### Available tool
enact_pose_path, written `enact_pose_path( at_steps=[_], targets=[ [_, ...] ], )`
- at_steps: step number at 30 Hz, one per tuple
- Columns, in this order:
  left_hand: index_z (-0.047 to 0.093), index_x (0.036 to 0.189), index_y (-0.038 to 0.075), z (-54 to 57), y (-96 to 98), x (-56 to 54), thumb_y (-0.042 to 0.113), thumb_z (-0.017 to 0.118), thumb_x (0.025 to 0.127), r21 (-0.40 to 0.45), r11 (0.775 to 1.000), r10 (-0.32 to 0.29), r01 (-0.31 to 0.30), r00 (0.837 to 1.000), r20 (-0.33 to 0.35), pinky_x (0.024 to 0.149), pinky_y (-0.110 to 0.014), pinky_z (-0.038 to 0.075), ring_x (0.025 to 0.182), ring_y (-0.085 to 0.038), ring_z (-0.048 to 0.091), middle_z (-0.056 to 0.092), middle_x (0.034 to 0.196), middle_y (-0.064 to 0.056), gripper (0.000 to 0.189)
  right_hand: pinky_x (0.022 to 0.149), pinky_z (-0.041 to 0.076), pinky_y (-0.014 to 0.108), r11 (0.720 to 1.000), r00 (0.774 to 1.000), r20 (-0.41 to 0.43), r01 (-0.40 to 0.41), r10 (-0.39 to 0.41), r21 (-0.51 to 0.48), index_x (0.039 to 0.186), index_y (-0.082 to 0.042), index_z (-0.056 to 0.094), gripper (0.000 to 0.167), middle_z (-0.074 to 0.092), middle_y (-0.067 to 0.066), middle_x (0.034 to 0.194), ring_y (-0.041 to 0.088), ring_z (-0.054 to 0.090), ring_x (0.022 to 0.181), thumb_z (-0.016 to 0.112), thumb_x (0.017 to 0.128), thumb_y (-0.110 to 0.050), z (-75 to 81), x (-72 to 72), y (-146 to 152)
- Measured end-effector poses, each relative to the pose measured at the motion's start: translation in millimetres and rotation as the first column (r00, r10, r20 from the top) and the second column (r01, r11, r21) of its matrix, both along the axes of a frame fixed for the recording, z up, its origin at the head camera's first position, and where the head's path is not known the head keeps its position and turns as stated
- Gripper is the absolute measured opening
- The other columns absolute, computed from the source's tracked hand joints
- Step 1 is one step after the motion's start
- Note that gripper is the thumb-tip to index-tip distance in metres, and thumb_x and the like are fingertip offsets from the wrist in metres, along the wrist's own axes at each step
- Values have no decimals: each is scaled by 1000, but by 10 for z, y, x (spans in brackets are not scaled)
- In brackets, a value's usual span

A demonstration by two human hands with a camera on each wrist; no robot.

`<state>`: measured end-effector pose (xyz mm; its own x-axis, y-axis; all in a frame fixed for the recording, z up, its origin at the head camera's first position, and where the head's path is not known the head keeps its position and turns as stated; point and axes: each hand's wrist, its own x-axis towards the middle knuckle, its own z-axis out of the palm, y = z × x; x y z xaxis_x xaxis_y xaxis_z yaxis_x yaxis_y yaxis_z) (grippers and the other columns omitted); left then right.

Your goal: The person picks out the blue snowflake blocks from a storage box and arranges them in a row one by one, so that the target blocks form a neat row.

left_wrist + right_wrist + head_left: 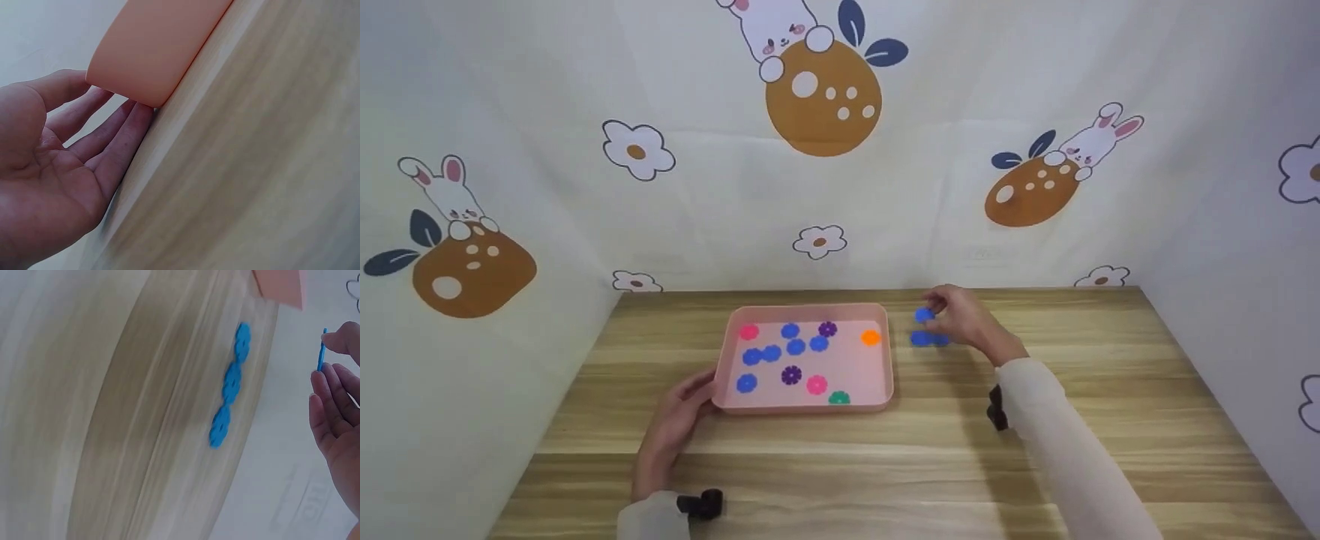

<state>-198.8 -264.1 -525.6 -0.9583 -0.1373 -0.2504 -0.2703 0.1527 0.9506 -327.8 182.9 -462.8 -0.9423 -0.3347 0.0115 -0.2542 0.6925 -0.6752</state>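
Note:
My right hand [964, 319] pinches a blue flower-shaped disc [322, 351] between thumb and fingertips, held edge-on above the table. Below it, three more blue flower discs [231, 383] lie end to end in a row on the wood; in the head view the hand hides part of that row. To their left stands a pink tray [802, 409]. My left hand [679, 424] is at the tray's near left corner, its fairly straight fingers touching the tray wall, seen closely in the left wrist view.
Inside the tray lie several loose blue discs [796, 346], two purple discs [791, 375], two pink discs [817, 385], an orange disc [870, 337] and a green disc [839, 397]. A patterned cloth [720, 202] walls off the back and sides of the wooden table [840, 480].

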Motion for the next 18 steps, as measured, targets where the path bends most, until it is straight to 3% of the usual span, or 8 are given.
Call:
enact_pose_path(
  at_steps=[4, 11, 18],
  targets=[
    [49, 147, 5, -4, -26, 13, 19, 54, 104, 2, 1000, 11, -11, 1000, -7, 94, -18, 57, 124, -16, 61, 49, 151, -19, 46, 96, 56, 48, 1000, 999, -23, 24, -24, 8, 129, 9, 60, 51, 69, 21, 114, 34, 65, 108, 73, 83, -9, -68, 3, 199],
    [49, 148, 12, -3, -20, 21, 25, 52, 105, -33, 999, -7, 7, 1000, 4, 102, -26, 55, 131, -24, 57, 50, 152, -15, 45, 98, 56, 49, 995, 995, 3, 96, -96, 27, 127, 10, 61, 47, 68, 24, 116, 36, 65, 110, 73, 85, -8, -233, 7, 518],
    [50, 147, 11, -14, -17, 21, 24, 52, 105, -39, 999, -8, 8, 1000, -14, 101, -26, 56, 131, -26, 58, 50, 151, -17, 44, 99, 55, 50, 991, 991, 10, 132, -132, 38, 126, 11, 61, 46, 68, 26, 116, 38, 64, 110, 72, 84, -5, -351, 40, 709]
  ],
)
